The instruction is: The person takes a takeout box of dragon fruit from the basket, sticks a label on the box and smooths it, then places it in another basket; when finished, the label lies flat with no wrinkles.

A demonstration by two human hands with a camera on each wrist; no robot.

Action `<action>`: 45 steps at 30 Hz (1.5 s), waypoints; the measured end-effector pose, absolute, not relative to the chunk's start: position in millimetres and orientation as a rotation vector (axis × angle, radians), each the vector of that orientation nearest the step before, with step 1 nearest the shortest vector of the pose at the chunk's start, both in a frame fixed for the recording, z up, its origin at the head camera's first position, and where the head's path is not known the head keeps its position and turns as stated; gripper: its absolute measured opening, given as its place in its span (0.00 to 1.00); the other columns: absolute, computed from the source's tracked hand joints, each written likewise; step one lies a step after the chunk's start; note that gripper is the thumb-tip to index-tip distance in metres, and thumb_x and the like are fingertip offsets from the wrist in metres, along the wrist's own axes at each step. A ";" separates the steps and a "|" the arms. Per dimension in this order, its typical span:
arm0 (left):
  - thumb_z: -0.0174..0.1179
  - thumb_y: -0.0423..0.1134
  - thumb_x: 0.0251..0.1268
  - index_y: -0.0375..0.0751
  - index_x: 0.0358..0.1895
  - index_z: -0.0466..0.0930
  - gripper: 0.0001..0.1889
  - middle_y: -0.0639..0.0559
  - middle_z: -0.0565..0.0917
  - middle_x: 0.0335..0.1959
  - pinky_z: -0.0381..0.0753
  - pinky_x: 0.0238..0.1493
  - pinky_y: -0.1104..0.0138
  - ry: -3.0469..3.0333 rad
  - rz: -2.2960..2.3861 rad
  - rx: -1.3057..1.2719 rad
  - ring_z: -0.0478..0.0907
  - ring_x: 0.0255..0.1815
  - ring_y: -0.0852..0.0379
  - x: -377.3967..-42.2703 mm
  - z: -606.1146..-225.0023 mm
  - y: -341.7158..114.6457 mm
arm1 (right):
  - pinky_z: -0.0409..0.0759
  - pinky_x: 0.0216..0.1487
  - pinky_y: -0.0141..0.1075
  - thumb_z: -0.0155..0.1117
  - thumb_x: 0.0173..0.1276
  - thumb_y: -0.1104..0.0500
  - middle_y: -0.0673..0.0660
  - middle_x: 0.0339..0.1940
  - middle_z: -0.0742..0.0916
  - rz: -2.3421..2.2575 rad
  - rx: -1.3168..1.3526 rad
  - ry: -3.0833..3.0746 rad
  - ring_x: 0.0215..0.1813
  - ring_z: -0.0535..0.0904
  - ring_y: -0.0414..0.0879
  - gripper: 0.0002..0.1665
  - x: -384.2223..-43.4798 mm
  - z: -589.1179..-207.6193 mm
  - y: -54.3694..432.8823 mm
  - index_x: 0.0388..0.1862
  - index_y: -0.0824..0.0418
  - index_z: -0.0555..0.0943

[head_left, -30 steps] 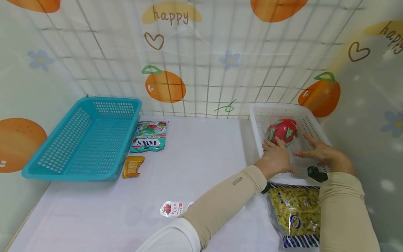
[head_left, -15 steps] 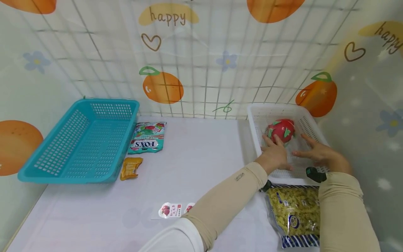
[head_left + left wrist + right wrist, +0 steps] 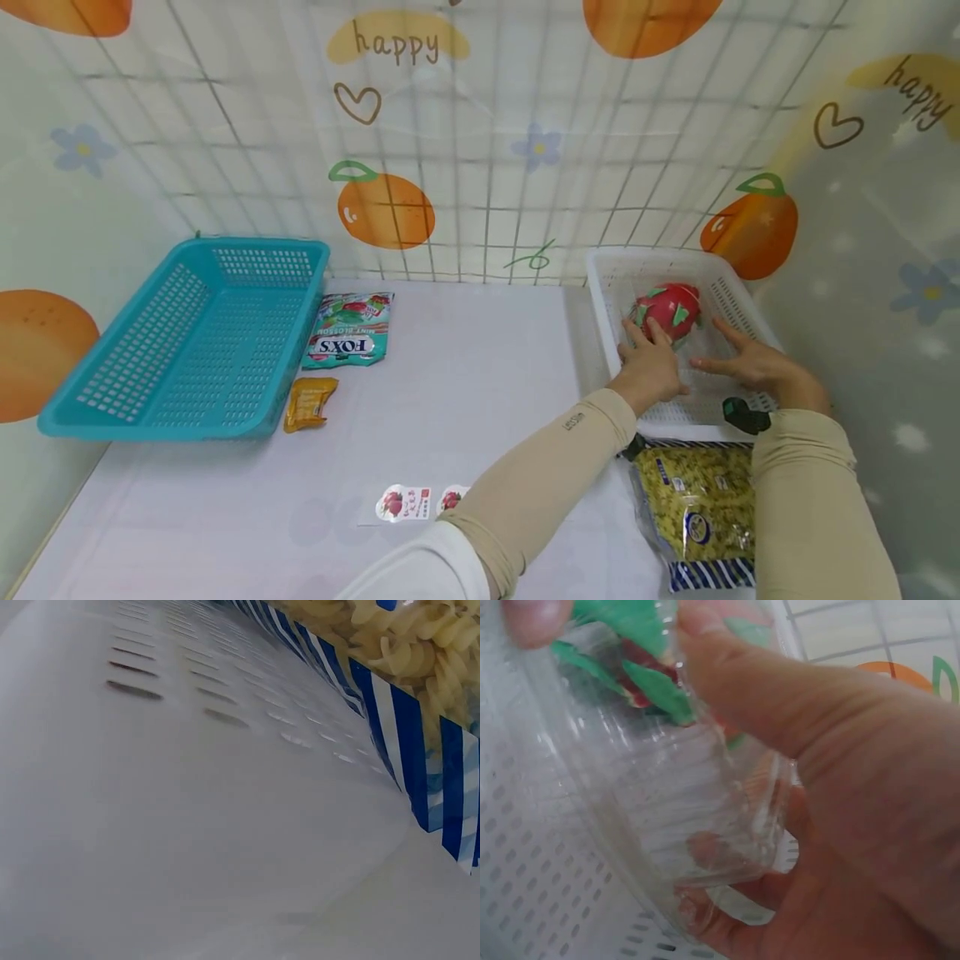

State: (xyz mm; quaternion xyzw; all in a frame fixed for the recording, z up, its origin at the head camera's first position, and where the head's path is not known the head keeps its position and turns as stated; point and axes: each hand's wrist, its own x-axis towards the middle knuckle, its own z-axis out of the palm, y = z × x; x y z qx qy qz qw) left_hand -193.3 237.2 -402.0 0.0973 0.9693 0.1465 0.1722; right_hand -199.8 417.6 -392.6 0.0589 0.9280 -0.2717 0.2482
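Note:
A red dragon fruit with green scales (image 3: 678, 298) lies in a clear plastic box (image 3: 652, 802) inside the white basket (image 3: 597, 287). My right hand (image 3: 757, 367) grips the box's near right corner, thumb on top and fingers curled along the side, as the right wrist view shows. From the left, my left hand (image 3: 648, 368) reaches over the basket wall. Its outstretched fingers rest on the box over the fruit. The left wrist view catches only the basket's outer wall (image 3: 187, 795) and a pasta bag (image 3: 409, 727); the left hand is out of that view.
The pasta bag (image 3: 697, 504) lies against the basket's near side, partly under the right forearm. At left stands a blue basket (image 3: 75, 412), with a green candy bag (image 3: 348, 329) and a small orange packet (image 3: 310, 403) beside it. Dragon-fruit stickers (image 3: 402, 503) lie near the front.
The head view has shifted slightly, so the whole scene sits a little further left. Both hands keep nearly the same places on the box.

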 end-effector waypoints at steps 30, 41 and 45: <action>0.75 0.56 0.56 0.55 0.85 0.38 0.61 0.48 0.40 0.86 0.80 0.60 0.65 2.676 0.824 0.166 0.58 0.79 0.43 -199.4 -400.1 234.5 | 0.58 0.66 0.77 0.60 0.69 0.29 0.88 0.76 0.46 -0.610 0.184 2.647 0.71 0.49 0.89 0.66 -200.4 -380.4 413.5 0.83 0.57 0.31; 0.75 0.59 0.53 0.59 0.84 0.40 0.61 0.52 0.41 0.86 0.81 0.60 0.66 2.721 0.838 0.167 0.55 0.81 0.48 -200.0 -384.6 237.7 | 0.58 0.65 0.78 0.57 0.72 0.30 0.87 0.76 0.45 -0.597 0.104 2.695 0.71 0.47 0.89 0.65 -197.4 -357.4 420.1 0.83 0.60 0.31; 0.75 0.61 0.51 0.60 0.84 0.41 0.62 0.52 0.43 0.86 0.79 0.63 0.65 2.739 0.809 0.184 0.57 0.81 0.47 -202.5 -378.5 234.6 | 0.57 0.65 0.78 0.57 0.72 0.29 0.86 0.76 0.44 -0.604 0.108 2.695 0.72 0.47 0.88 0.65 -196.8 -350.7 416.7 0.83 0.60 0.31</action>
